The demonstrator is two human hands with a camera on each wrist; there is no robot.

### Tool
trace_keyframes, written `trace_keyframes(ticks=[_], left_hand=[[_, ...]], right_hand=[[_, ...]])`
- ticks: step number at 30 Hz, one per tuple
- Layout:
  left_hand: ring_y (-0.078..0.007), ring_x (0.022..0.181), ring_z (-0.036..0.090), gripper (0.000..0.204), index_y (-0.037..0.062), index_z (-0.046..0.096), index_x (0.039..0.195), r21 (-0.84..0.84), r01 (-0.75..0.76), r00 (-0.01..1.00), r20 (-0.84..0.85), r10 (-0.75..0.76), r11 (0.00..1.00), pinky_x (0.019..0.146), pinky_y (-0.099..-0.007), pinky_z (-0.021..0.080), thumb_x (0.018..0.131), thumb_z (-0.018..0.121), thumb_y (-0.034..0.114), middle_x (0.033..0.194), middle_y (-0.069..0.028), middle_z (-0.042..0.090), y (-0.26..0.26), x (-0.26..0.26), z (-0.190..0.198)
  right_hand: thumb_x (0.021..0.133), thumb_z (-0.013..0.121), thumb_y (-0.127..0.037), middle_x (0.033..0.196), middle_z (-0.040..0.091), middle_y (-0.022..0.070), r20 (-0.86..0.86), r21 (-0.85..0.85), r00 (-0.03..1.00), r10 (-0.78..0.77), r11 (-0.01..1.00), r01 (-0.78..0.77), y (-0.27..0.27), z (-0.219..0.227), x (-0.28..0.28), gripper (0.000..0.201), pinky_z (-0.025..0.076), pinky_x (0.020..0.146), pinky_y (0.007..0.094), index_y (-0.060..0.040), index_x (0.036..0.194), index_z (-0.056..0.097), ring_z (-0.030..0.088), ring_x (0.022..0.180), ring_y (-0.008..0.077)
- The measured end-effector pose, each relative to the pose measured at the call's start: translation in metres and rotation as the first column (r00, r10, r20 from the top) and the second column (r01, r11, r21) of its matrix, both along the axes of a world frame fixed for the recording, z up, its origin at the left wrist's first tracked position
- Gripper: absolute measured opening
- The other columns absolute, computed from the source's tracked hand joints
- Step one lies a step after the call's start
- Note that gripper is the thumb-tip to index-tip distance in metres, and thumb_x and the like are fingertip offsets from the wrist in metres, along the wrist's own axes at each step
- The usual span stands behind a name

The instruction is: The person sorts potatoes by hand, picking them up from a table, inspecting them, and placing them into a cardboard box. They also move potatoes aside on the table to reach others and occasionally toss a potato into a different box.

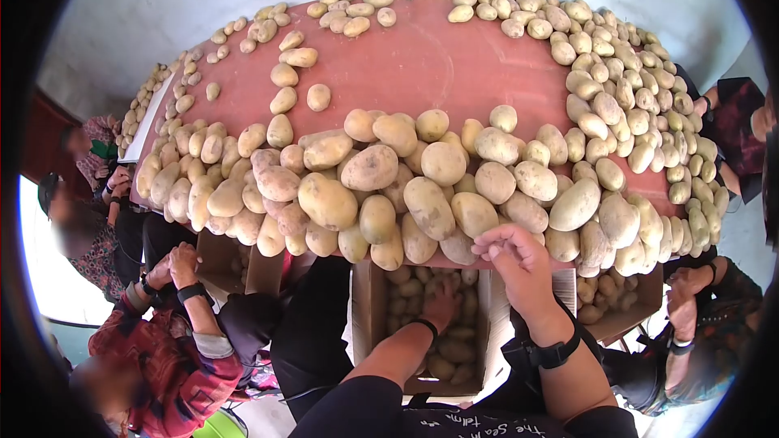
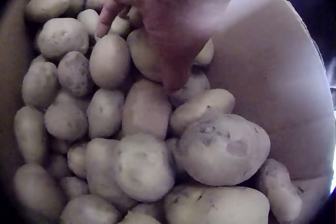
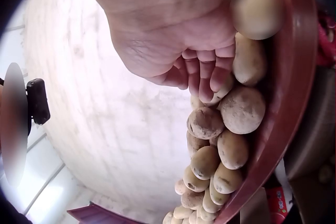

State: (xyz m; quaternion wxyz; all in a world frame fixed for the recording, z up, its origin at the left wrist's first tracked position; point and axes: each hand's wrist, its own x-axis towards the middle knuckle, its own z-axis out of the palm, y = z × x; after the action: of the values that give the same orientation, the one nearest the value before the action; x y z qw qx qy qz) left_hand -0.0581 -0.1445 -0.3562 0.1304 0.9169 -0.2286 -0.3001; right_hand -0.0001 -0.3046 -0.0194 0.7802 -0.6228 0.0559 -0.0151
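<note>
My left hand (image 1: 442,306) reaches down into an open cardboard box (image 1: 363,316) of potatoes below the table's front edge. In the left wrist view its fingers spread over the potatoes, with one finger (image 2: 107,18) stretched out and the thumb pointing down beside a potato (image 2: 144,53). My right hand (image 1: 519,264) hovers by the table edge, its fingers loosely bent and nothing held. The right wrist view shows those fingers (image 3: 207,79) just above a row of potatoes (image 3: 242,110).
Potatoes are heaped along the red table (image 1: 389,65), thickest at the front and right. More boxes with potatoes stand to the left (image 1: 219,264) and right (image 1: 625,316). Other people sit around the table, including one in a red patterned top (image 1: 162,349).
</note>
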Motion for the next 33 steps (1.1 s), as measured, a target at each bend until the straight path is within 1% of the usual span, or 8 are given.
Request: trace_keyframes(ticks=[4, 7, 8, 13, 17, 19, 26, 33], left_hand=[[-0.0449, 0.119, 0.051, 0.043, -0.0004, 0.063, 0.114, 0.212, 0.494, 0.841, 0.129, -0.526, 0.843, 0.104, -0.0512, 0.041, 0.089, 0.052, 0.033, 0.131, -0.0241, 0.053, 0.008, 0.026, 0.055], [-0.0423, 0.12, 0.051, 0.049, 0.0002, 0.071, 0.099, 0.151, 0.522, 0.849, 0.003, -0.529, 0.839, 0.114, -0.048, 0.023, 0.087, 0.053, 0.044, 0.116, -0.0184, 0.065, 0.014, 0.057, 0.076], [-0.0431, 0.122, 0.049, 0.051, 0.0001, 0.072, 0.095, 0.102, 0.413, 0.908, 0.027, -0.418, 0.905, 0.118, -0.0478, 0.014, 0.087, 0.052, 0.047, 0.113, -0.0154, 0.067, 0.026, 0.058, 0.052], [-0.0311, 0.1, 0.064, 0.068, -0.0048, 0.069, 0.099, -0.043, -0.046, 0.99, -0.139, 0.04, 0.998, 0.093, -0.0417, 0.048, 0.087, 0.054, 0.061, 0.097, -0.0206, 0.069, 0.05, 0.058, 0.065], [-0.0233, 0.11, 0.061, 0.064, -0.0025, 0.06, 0.119, -0.267, -0.673, 0.542, -0.813, 0.214, 0.689, 0.087, -0.0389, 0.053, 0.095, 0.047, 0.056, 0.114, -0.0159, 0.065, 0.082, 0.034, 0.086], [-0.0219, 0.113, 0.059, 0.061, 0.0, 0.052, 0.131, -0.163, -0.874, 0.281, -0.938, 0.202, 0.458, 0.091, -0.0383, 0.052, 0.099, 0.041, 0.051, 0.123, -0.0122, 0.061, 0.075, 0.027, 0.167], [-0.0242, 0.124, 0.052, 0.06, 0.0005, 0.035, 0.143, -0.453, -0.808, 0.418, -0.891, -0.175, 0.377, 0.1, -0.0423, 0.047, 0.103, 0.03, 0.045, 0.137, -0.0128, 0.051, 0.091, 0.029, 0.305], [-0.0231, 0.119, 0.056, 0.055, 0.0002, 0.041, 0.14, -0.556, -0.756, 0.556, -0.824, -0.111, 0.346, 0.093, -0.0402, 0.051, 0.104, 0.035, 0.041, 0.134, -0.0132, 0.053, 0.087, 0.077, 0.389]], right_hand=[[0.094, 0.049, 0.002, 0.099, 0.062, 0.0049, 0.028, 0.006, 0.999, -0.041, 0.999, 0.041, -0.005, -0.002, 0.003, 0.015, 0.048, 0.087, 0.0268, 0.0014, 0.108, 0.056, 0.06, 0.094, 0.0115], [0.094, 0.049, 0.002, 0.098, 0.062, 0.0054, 0.044, -0.016, 0.997, -0.062, 0.998, 0.062, -0.01, -0.004, 0.003, 0.015, 0.049, 0.087, 0.0264, 0.0022, 0.107, 0.057, 0.06, 0.094, 0.0116], [0.094, 0.049, 0.002, 0.098, 0.062, 0.0055, 0.044, -0.014, 0.996, -0.077, 0.997, 0.077, -0.009, -0.007, 0.004, 0.015, 0.049, 0.087, 0.0262, 0.0022, 0.106, 0.057, 0.06, 0.094, 0.0114], [0.093, 0.051, 0.004, 0.096, 0.063, 0.004, 0.088, -0.004, 0.992, -0.092, 0.996, 0.093, -0.012, -0.008, 0.005, 0.014, 0.05, 0.084, 0.025, 0.0014, 0.104, 0.058, 0.06, 0.091, 0.0098], [0.093, 0.051, 0.001, 0.102, 0.063, 0.0061, 0.104, -0.039, 0.994, 0.014, 0.999, -0.01, -0.018, -0.01, 0.002, 0.016, 0.049, 0.087, 0.0289, 0.0007, 0.106, 0.059, 0.06, 0.097, 0.0132], [0.091, 0.055, -0.002, 0.102, 0.062, 0.0042, 0.092, -0.032, 0.988, 0.128, 0.992, -0.125, -0.019, -0.006, 0.001, 0.016, 0.048, 0.086, 0.0282, -0.0005, 0.106, 0.059, 0.058, 0.097, 0.0123], [0.074, 0.077, -0.017, 0.114, 0.063, 0.0055, 0.188, -0.51, 0.69, 0.699, 0.67, -0.54, -0.014, 0.009, -0.011, 0.052, 0.045, 0.094, 0.033, -0.0077, 0.122, 0.06, 0.059, 0.104, 0.0189], [0.07, 0.078, -0.014, 0.118, 0.061, 0.0077, 0.237, -0.285, 0.812, 0.534, 0.837, -0.468, -0.009, 0.042, -0.003, 0.065, 0.044, 0.098, 0.0342, -0.0078, 0.13, 0.055, 0.056, 0.112, 0.02]])
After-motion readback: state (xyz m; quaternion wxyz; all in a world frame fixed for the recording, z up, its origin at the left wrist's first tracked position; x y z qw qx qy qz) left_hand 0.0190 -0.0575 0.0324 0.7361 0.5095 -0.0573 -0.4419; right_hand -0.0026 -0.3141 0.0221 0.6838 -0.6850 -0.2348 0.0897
